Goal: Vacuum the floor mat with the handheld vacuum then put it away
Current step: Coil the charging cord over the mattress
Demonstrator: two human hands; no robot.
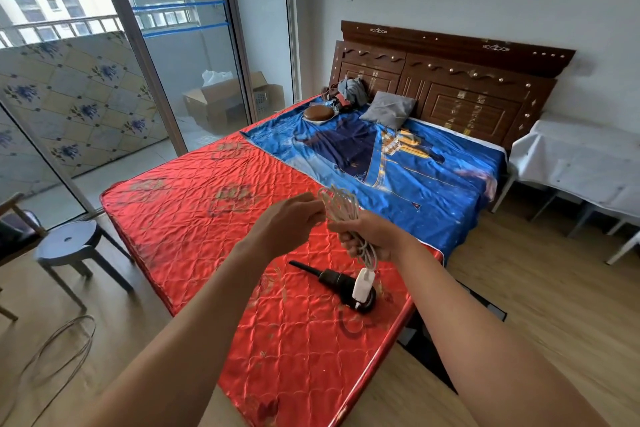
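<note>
A black handheld vacuum (334, 282) lies on the red quilted mattress (214, 218), nozzle pointing left and away. My right hand (370, 236) grips a coiled white cable (341, 204) above the vacuum; its white plug (363, 284) dangles below the fist, in front of the vacuum body. My left hand (294, 218) is just left of the coil, fingers pinching a loop of the cable. A dark mat (429, 350) shows on the floor at the mattress's right corner, mostly hidden behind my right arm.
A blue sheet (415, 166) covers the bed's far half, with a grey pillow (388, 109) and clothes by the wooden headboard (450, 80). A grey stool (69, 246) stands left, a white-covered table (581, 163) right. Wire loops (59, 354) lie on the wood floor.
</note>
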